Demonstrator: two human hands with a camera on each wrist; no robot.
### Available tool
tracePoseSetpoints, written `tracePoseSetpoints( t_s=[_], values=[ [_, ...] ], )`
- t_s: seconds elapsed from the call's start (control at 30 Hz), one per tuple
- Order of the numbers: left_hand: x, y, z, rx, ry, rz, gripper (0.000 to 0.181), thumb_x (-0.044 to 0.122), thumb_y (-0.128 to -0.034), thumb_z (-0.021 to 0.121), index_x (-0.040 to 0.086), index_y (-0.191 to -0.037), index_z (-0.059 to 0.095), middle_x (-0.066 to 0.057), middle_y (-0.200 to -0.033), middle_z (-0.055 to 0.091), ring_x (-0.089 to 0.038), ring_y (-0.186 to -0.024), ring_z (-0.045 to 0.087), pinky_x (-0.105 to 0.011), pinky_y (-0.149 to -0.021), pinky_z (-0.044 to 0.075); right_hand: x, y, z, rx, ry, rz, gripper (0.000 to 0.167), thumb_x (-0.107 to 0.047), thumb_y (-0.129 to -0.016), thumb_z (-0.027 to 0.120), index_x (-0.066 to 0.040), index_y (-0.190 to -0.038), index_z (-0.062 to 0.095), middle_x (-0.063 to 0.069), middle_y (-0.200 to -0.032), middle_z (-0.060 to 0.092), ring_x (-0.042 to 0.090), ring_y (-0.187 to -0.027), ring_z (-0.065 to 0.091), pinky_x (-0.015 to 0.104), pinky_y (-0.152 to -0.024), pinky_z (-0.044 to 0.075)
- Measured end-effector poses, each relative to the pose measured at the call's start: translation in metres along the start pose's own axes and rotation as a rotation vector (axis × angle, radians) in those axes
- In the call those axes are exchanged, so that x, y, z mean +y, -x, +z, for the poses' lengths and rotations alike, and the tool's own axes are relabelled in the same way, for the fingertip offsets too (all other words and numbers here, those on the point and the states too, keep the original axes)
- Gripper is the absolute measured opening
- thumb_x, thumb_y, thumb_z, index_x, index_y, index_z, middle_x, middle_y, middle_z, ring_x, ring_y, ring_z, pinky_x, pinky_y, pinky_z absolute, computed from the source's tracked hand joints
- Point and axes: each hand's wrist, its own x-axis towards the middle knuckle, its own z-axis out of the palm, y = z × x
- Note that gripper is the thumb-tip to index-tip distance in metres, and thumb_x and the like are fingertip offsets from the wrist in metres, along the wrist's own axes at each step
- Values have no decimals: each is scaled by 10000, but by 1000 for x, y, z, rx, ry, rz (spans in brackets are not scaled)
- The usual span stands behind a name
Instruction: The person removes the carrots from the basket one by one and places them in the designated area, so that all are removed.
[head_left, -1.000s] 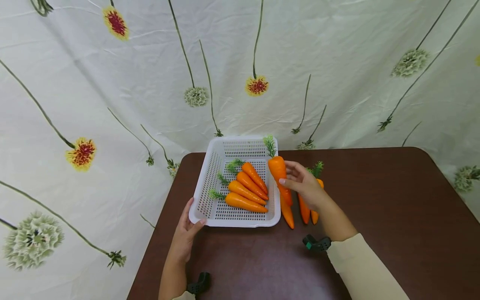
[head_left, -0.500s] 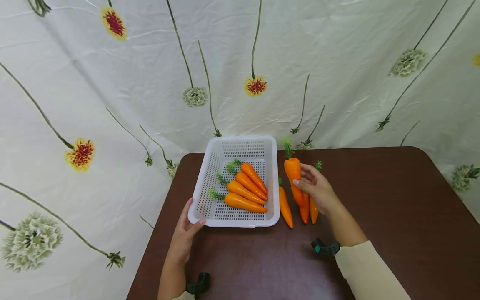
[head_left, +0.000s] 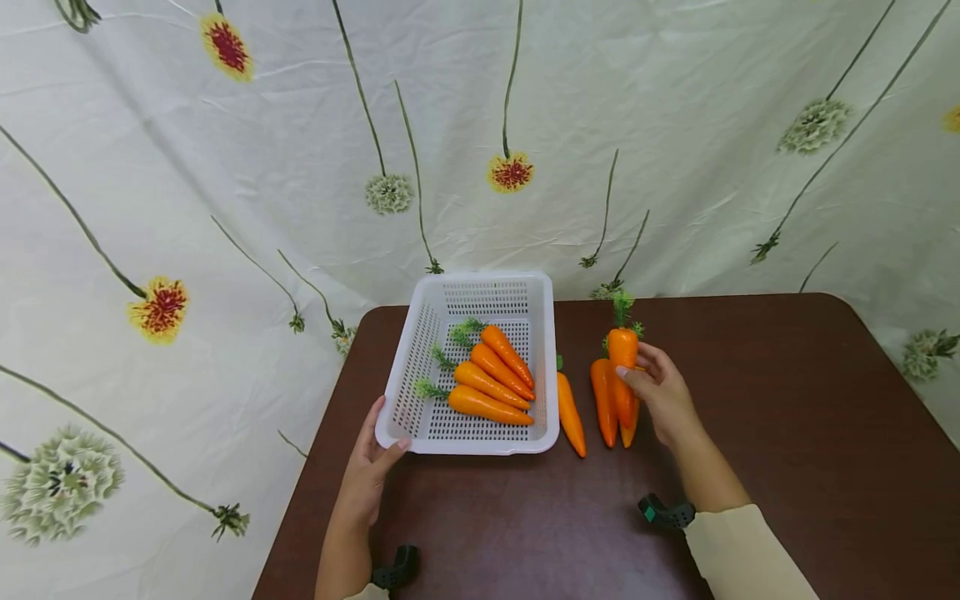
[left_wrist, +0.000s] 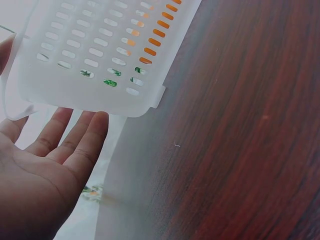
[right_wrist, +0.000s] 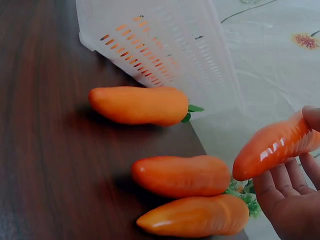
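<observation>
Worktop [head_left: 810, 408] right of the right hand [head_left: 667, 402]: open. Strip near side of basket [head_left: 468, 447]: also passable. Leftward, low: three loose carrots [head_left: 572, 417], then basket wall, obstruct.

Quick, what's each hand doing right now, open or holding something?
Left hand: gripping the white basket at its near left corner.
Right hand: holding one orange carrot.

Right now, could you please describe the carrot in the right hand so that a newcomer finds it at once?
On the dark table, find the white basket; to its right lie three loose carrots. Just by them, the right hand holds an orange carrot. It alone is held; its neighbours lie on the table.
</observation>
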Motion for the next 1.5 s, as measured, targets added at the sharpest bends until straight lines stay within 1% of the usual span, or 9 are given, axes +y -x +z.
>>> tracePoseSetpoints(
  t_s=[0.13, 0.3, 0.47, 0.67, 1.03, 1.1, 1.27, 1.33, 1.5],
  values=[
    [-1, 0, 0, 5, -7, -4, 822, 122, -978, 650, 374, -1610, 188, -43, -1630, 331, -290, -1406, 470, -100, -997, 431, 7, 1, -7, 54, -37, 30, 672, -275, -987, 658, -124, -1550, 323, -64, -1283, 512, 3, -1033, 588, 154, -869, 503],
    [0, 0, 0, 7, -8, -9, 814, 122, -980, 647, 408, -1598, 201, -37, -1627, 336, -286, -1402, 475, -105, -999, 430, 15, 2, -15, 125, -104, 50, 635, -245, -972, 682, -130, -1510, 366, -118, -1178, 551, -5, -965, 614, 167, -837, 514],
    [0, 0, 0, 7, -7, -17, 812, 134, -979, 652, 420, -1593, 205, -22, -1623, 341, -287, -1405, 467, -104, -999, 428, 23, 3, -21, 160, -112, 79, 646, -260, -968, 688, -131, -1508, 359, -114, -1166, 546, -9, -939, 620, 163, -827, 517],
    [-1, -1, 0, 5, -2, -18, 810, 137, -981, 651, 420, -1593, 203, -14, -1626, 337, -284, -1410, 461, -102, -1001, 428, 31, 4, -27, 209, -49, 136, 724, -326, -961, 693, -139, -1552, 320, -98, -1209, 531, -16, -934, 583, 156, -806, 492],
    [-2, -2, -1, 0, -2, 0, 812, 125, -984, 642, 377, -1608, 188, -41, -1623, 343, -214, -1365, 513, -109, -1005, 432, 40, 5, -32, 235, 131, 167, 754, -372, -980, 647, -119, -1582, 270, 87, -1405, 461, -25, -941, 535, 111, -793, 475],
    [-2, -2, -1, -1, 3, 1, 811, 123, -984, 641, 381, -1606, 190, -38, -1624, 340, -217, -1371, 510, -107, -1006, 432, 40, 5, -33, 229, 162, 171, 766, -401, -979, 639, -104, -1580, 270, 119, -1424, 451, 50, -1019, 551, 136, -809, 478],
    [-2, -2, -1, -4, 10, 6, 814, 118, -983, 642, 364, -1611, 186, -43, -1625, 338, -228, -1375, 509, -108, -1009, 432, 41, 6, -36, 219, 247, 184, 801, -475, -972, 621, -57, -1568, 287, 203, -1455, 428, 302, -1210, 506, 317, -922, 460],
    [-2, -1, -1, -5, 12, 7, 815, 118, -982, 643, 357, -1612, 185, -45, -1624, 339, -212, -1366, 517, -109, -1009, 432, 41, 6, -36, 226, 273, 186, 790, -478, -975, 610, -35, -1555, 308, 220, -1427, 443, 325, -1195, 504, 350, -913, 451],
    [-3, -1, -1, -9, 18, 9, 811, 111, -985, 637, 361, -1612, 188, -50, -1624, 341, -203, -1357, 530, -111, -1008, 434, 41, 6, -37, 251, 337, 193, 734, -483, -987, 578, -27, -1523, 370, 211, -1364, 489, 316, -1128, 524, 283, -795, 452]
  ],
)
